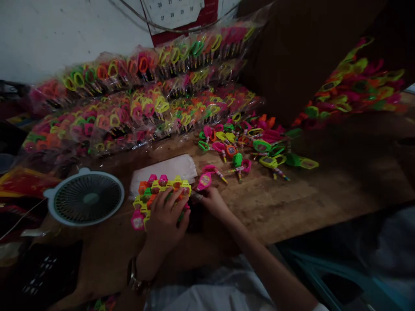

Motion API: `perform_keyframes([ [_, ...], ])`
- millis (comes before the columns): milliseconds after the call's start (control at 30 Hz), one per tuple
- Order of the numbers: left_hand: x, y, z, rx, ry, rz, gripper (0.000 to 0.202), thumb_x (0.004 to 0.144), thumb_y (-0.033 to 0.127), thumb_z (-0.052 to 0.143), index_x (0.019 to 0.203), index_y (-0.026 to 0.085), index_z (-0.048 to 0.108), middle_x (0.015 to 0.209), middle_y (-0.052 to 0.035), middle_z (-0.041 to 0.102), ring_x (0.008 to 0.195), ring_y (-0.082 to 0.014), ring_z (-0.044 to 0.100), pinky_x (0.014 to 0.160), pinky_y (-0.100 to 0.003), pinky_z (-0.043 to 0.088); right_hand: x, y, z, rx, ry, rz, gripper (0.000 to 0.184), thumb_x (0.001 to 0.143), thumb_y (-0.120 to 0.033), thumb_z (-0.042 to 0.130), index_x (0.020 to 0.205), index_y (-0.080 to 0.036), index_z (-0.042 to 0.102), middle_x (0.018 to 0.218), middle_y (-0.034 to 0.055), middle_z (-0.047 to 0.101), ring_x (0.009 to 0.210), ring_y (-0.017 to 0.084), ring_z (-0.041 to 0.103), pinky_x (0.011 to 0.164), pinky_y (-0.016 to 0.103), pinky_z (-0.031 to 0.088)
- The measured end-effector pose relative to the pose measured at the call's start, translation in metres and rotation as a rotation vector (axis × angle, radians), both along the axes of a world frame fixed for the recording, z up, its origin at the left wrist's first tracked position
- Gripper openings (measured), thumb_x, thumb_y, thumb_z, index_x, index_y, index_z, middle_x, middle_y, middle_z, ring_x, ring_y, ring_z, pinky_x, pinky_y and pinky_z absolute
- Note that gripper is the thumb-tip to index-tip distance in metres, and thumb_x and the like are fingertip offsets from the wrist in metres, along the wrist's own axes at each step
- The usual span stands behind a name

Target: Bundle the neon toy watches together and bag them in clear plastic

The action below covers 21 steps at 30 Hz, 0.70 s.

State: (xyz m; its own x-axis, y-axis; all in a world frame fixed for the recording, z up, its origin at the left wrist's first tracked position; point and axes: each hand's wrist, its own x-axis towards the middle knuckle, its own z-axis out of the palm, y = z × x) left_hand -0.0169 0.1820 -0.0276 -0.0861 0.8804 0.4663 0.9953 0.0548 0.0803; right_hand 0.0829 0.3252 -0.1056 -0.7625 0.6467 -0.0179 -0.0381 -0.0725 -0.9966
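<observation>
My left hand [167,216] lies palm down with its fingers spread over a packed cluster of toy watches [138,221] in pink, yellow, orange and green. Close to the right end of the cluster, my right hand [214,202] has its thumb and fingers pressed together. What is between them is too dark to make out. Just beyond those fingertips is a pink toy watch [204,180] with a striped stick attached. Behind the cluster lies a stack of clear plastic bags [168,166], partly covered by it.
Loose toy watches [238,160] spread across the wooden table [259,207]. Bagged watches [113,116] are piled along the wall. A round fan [90,198] stands left. At right, a large brown box [292,56] is beside a heap of watches [359,86].
</observation>
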Motion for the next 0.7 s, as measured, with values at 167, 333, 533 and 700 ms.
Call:
perform_keyframes([
  [167, 0.003, 0.001, -0.005, 0.024, -0.003, 0.018, 0.035, 0.084, 0.02, 0.052, 0.119, 0.02, 0.055, 0.125, -0.0069, 0.059, 0.122, -0.0268, 0.046, 0.104, -0.05, 0.034, -0.018, 0.011, -0.005, 0.303, -0.139, -0.039, 0.016, 0.066, -0.009, 0.06, 0.077, -0.016, 0.069, 0.077, 0.0018, 0.071, 0.073, 0.019, 0.061, 0.069, 0.029, 0.049],
  [333, 0.004, 0.001, -0.007, 0.029, -0.012, 0.033, 0.032, 0.084, 0.021, 0.052, 0.115, 0.02, 0.057, 0.125, -0.0076, 0.059, 0.121, -0.0269, 0.048, 0.105, -0.049, 0.034, -0.017, 0.024, 0.006, 0.599, -0.176, 0.126, 0.019, 0.069, -0.006, 0.063, 0.082, -0.018, 0.071, 0.091, 0.0039, 0.069, 0.086, 0.021, 0.06, 0.079, 0.03, 0.047],
  [533, 0.003, 0.002, -0.009, 0.023, -0.035, 0.049, 0.032, 0.084, 0.021, 0.052, 0.115, 0.019, 0.056, 0.126, -0.008, 0.058, 0.12, -0.0268, 0.047, 0.105, -0.048, 0.034, -0.022, 0.017, 0.007, 0.951, -0.345, 0.115, 0.013, 0.075, -0.018, 0.068, 0.087, -0.016, 0.072, 0.102, 0.0112, 0.062, 0.1, 0.025, 0.051, 0.09, 0.036, 0.042],
  [700, -0.003, 0.013, 0.002, 0.004, -0.067, 0.098, 0.041, 0.085, 0.031, 0.052, 0.123, 0.016, 0.051, 0.13, -0.0118, 0.054, 0.123, -0.0289, 0.045, 0.104, -0.049, 0.035, -0.017, 0.015, 0.007, 1.004, -0.35, 0.14, 0.015, 0.078, -0.018, 0.065, 0.092, -0.015, 0.07, 0.102, 0.0112, 0.06, 0.1, 0.024, 0.05, 0.09, 0.036, 0.042],
])
